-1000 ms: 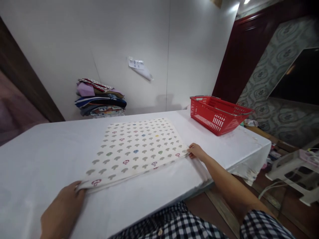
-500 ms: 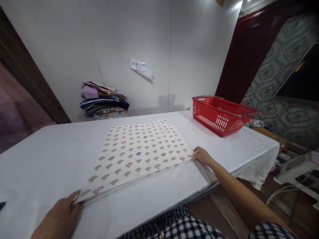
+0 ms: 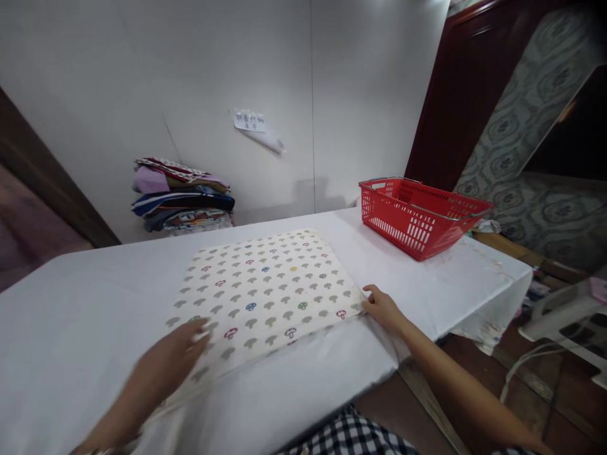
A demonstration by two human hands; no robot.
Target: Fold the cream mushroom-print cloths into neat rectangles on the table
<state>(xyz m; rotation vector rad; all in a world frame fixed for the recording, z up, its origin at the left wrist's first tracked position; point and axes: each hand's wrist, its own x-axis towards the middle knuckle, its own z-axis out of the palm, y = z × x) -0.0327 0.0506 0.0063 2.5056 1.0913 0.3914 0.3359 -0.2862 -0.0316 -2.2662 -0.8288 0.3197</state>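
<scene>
A cream cloth (image 3: 279,284) printed with grey and coloured mushrooms lies flat on the white-covered table (image 3: 303,366). It appears folded, with layers showing along its near edge. My right hand (image 3: 384,309) pinches the cloth's near right corner between thumb and fingers. Over the near left part of the cloth hovers my left hand (image 3: 173,354), slightly blurred. Its fingers reach forward with a gap at the thumb, and nothing shows between them. That hand and forearm hide some of the cloth's left edge and near left corner.
A red plastic basket (image 3: 422,221) with metal handles stands at the table's right end. Folded cloths (image 3: 183,196) are stacked at the back left against the wall. A paper sign (image 3: 251,121) hangs on that wall. A white stool (image 3: 569,316) is on the floor at right.
My left hand has let go of the near left corner and moved up and to the right over the cloth. My right hand keeps its corner. The view has shifted slightly.
</scene>
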